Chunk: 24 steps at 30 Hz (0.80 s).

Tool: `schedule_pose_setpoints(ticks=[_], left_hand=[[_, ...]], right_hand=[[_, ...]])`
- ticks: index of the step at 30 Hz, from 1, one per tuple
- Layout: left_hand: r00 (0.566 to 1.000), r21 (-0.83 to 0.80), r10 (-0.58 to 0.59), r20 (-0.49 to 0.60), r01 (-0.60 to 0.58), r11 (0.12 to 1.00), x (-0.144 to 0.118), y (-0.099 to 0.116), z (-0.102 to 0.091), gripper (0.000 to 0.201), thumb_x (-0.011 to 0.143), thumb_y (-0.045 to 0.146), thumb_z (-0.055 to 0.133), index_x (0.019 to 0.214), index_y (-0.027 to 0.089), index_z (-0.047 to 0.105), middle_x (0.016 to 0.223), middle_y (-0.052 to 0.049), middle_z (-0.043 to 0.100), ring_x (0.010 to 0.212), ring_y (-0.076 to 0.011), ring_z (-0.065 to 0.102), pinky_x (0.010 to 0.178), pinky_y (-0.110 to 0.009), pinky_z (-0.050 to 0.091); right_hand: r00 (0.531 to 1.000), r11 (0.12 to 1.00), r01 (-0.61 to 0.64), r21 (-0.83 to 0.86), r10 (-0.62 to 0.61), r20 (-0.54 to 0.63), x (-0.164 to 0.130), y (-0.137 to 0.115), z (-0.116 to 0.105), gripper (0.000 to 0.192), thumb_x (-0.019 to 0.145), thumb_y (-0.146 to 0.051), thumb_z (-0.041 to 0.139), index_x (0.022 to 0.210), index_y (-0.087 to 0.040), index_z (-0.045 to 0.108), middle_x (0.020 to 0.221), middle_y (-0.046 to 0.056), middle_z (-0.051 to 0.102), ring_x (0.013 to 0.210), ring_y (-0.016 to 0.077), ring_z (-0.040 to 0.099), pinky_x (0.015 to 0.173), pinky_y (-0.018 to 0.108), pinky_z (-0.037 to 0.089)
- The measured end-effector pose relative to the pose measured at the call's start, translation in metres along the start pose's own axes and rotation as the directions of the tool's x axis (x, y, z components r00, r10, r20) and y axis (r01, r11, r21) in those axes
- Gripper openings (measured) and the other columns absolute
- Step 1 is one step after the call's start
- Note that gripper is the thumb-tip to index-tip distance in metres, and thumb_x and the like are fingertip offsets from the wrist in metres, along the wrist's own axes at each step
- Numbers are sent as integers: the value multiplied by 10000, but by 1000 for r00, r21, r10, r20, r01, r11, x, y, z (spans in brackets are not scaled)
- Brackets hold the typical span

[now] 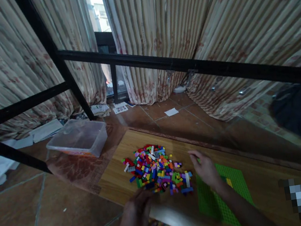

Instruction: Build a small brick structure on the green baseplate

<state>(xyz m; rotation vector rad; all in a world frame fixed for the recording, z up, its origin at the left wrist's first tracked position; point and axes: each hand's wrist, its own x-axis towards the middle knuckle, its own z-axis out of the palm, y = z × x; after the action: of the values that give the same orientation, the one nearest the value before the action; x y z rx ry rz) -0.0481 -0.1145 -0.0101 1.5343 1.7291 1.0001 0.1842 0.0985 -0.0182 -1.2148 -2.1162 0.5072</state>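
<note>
A heap of small colourful toy building bricks (154,165) lies on a wooden board. At the near-left edge of this heap is my left hand (137,211), in shadow, its fingers curled together; what they hold, if anything, is hidden. My right hand (205,169) is right of the bricks, over the far-left corner of a green baseplate (236,179). Its thumb and fingers are pinched, and I cannot make out anything between them. A few yellow bricks (228,182) sit on the baseplate, partly covered by my right forearm.
The wooden board (120,174) rests on a reddish mat (82,166). A clear plastic bin (79,137) stands at the left, beyond it. Black metal bars (131,59) cross in front of patterned curtains (148,22). Papers (171,112) lie on the tiled floor.
</note>
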Motion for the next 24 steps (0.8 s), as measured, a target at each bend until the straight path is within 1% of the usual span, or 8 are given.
schedule_pose_setpoints(ticks=[3, 6, 8, 11, 14, 18, 24], left_hand=[[1000, 15, -18, -16, 18, 1000, 1, -5, 4, 237, 931, 184, 425, 976, 238, 651, 940, -30, 662, 861, -150, 647, 766, -232, 492], [999, 38, -48, -23, 48, 998, 1, -5, 4, 232, 907, 162, 441, 969, 239, 652, 950, -27, 664, 847, -147, 646, 749, -225, 499], [998, 48, -65, -19, 66, 997, 1, -4, 2, 244, 898, 153, 438, 968, 243, 654, 965, -27, 665, 852, -148, 647, 747, -227, 504], [998, 35, -71, 0, 71, 997, 2, -3, -1, 268, 902, 155, 412, 968, 242, 657, 977, -35, 668, 870, -152, 647, 770, -240, 510], [998, 21, -65, -2, 65, 998, 2, -6, -1, 268, 908, 173, 409, 959, 235, 664, 963, -45, 672, 865, -160, 650, 778, -254, 518], [999, 27, -49, -13, 49, 998, 4, -10, 0, 263, 905, 174, 422, 944, 228, 677, 953, -54, 679, 861, -168, 656, 767, -253, 522], [999, 31, -28, 33, 27, 999, 8, -7, -3, 275, 932, 213, 400, 967, 207, 673, 935, -71, 688, 862, -179, 669, 773, -266, 530]], right_hand=[[986, 997, 72, 17, -73, 153, 19, -36, 23, 223, 899, -257, 445, 1008, -218, 635, 990, 60, 667, 952, 209, 620, 865, 373, 487], [949, 990, 141, 19, -141, 282, 35, -62, 47, 235, 873, -216, 490, 1062, -218, 630, 1016, 53, 642, 969, 198, 603, 868, 353, 481], [922, 981, 192, 11, -184, 340, 42, -73, 59, 278, 843, -182, 530, 1103, -219, 622, 1055, 55, 626, 1006, 199, 585, 900, 354, 466], [889, 965, 260, -35, -225, 398, 50, -78, 70, 318, 811, -152, 575, 1119, -218, 623, 1079, 66, 618, 1056, 220, 548, 930, 371, 446], [875, 954, 292, -64, -240, 421, 51, -76, 74, 277, 817, -154, 587, 1082, -213, 637, 1036, 70, 621, 1032, 230, 535, 921, 382, 442], [882, 960, 272, -57, -226, 413, 48, -74, 75, 221, 818, -166, 610, 1031, -218, 631, 1023, 60, 603, 1016, 223, 525, 906, 379, 441], [918, 989, 133, 67, -148, 368, 40, -85, 69, 192, 770, -123, 669, 933, -206, 610, 997, 51, 606, 1007, 226, 523, 899, 389, 418]])
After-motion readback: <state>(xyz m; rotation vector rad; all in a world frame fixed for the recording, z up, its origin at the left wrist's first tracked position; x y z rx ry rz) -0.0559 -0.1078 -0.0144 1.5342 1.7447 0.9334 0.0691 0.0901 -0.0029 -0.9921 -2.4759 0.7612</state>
